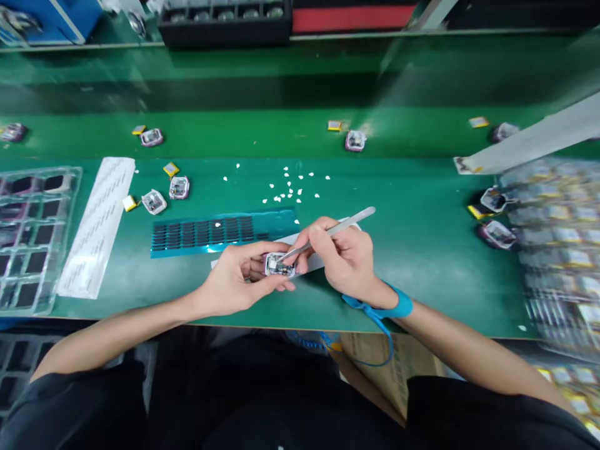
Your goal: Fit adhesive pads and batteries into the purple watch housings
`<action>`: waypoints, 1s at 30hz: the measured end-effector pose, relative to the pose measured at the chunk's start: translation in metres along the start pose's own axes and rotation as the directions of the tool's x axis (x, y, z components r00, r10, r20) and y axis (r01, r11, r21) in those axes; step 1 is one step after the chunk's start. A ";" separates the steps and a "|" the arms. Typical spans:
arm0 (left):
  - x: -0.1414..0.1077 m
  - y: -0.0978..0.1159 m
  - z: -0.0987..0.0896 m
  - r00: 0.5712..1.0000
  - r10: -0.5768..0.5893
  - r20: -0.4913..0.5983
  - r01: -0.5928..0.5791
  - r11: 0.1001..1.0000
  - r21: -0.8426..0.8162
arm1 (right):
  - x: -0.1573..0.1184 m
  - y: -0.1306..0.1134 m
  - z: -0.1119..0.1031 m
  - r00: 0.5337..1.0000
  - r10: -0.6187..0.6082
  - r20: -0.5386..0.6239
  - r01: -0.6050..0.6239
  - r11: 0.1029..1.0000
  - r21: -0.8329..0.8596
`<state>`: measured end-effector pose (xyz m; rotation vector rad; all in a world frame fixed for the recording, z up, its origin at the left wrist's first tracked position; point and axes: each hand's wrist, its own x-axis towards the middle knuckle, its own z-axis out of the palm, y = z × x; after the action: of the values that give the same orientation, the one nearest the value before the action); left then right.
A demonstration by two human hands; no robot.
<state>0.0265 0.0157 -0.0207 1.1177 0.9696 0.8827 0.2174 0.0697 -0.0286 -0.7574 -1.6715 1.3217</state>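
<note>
Green matting covers the bench (422,250), with a conveyor lane running behind it. Left hand (234,281) holds a small open device housing (280,265) above the near edge, its grip closed around the sides. Right hand (347,259), wearing a blue wrist strap (398,306), pinches metal tweezers (335,230), whose tips touch the housing interior. Just behind lies a teal sheet of dark pads (220,232). White paper scraps (290,184) lie scattered beyond it.

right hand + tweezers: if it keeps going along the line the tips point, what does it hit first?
The right hand aims the tweezers down and to the left. Their tips already sit at the small open device held by the left hand, so the device comes first, then probably the left fingers behind it; depth is unclear.
</note>
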 end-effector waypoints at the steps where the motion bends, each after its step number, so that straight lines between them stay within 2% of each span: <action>1: 0.000 0.000 0.000 1.000 -0.009 0.002 0.009 1.000 -0.001 | 0.000 0.000 0.001 1.000 0.002 -0.010 -0.002 1.000 0.012; 8: 0.000 0.000 0.002 1.000 -0.001 -0.016 0.001 1.000 -0.005 | 0.000 0.000 0.001 1.000 -0.027 -0.008 0.027 0.999 0.046; 16: -0.001 0.000 0.002 0.999 -0.027 -0.017 0.027 0.999 -0.019 | -0.003 -0.001 -0.002 0.997 -0.077 0.013 0.078 0.986 -0.144; 19: 0.000 0.002 0.000 0.999 -0.047 -0.009 0.047 0.999 0.008 | -0.005 0.000 -0.004 0.990 -0.124 0.066 0.136 0.967 -0.216; 21: -0.001 0.006 -0.003 0.999 -0.039 0.017 0.038 0.996 0.079 | -0.005 0.002 -0.006 0.968 -0.236 0.090 0.250 0.945 -0.211; 22: -0.001 0.009 -0.006 0.999 -0.025 0.028 0.020 0.990 0.141 | -0.004 0.003 -0.008 0.949 -0.308 0.060 0.314 0.929 -0.196; 24: -0.001 0.014 -0.015 0.999 0.052 -0.004 -0.048 0.944 0.325 | -0.002 0.006 -0.012 0.900 -0.428 -0.079 0.409 0.893 -0.186; 25: 0.001 0.015 -0.020 0.991 0.126 -0.048 -0.092 0.893 0.441 | 0.000 0.006 -0.014 0.880 -0.452 -0.145 0.420 0.883 -0.208; 26: 0.003 0.015 -0.026 0.969 0.223 -0.103 -0.130 0.820 0.558 | 0.002 0.006 -0.016 0.875 -0.451 -0.176 0.404 0.881 -0.247; 27: 0.006 0.014 -0.031 0.925 0.341 -0.166 -0.152 0.735 0.660 | 0.003 0.006 -0.017 0.889 -0.428 -0.164 0.371 0.883 -0.288; 29: 0.016 0.006 -0.042 0.788 0.551 -0.275 -0.165 0.619 0.768 | 0.006 0.004 -0.019 0.939 -0.341 -0.050 0.301 0.882 -0.364; 30: 0.022 0.000 -0.046 0.727 0.610 -0.316 -0.174 0.609 0.774 | 0.007 0.003 -0.019 0.955 -0.297 0.012 0.278 0.876 -0.393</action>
<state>-0.0091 0.0506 -0.0312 1.8631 1.6737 1.3222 0.2308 0.0851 -0.0284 -0.7227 -1.9502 0.7627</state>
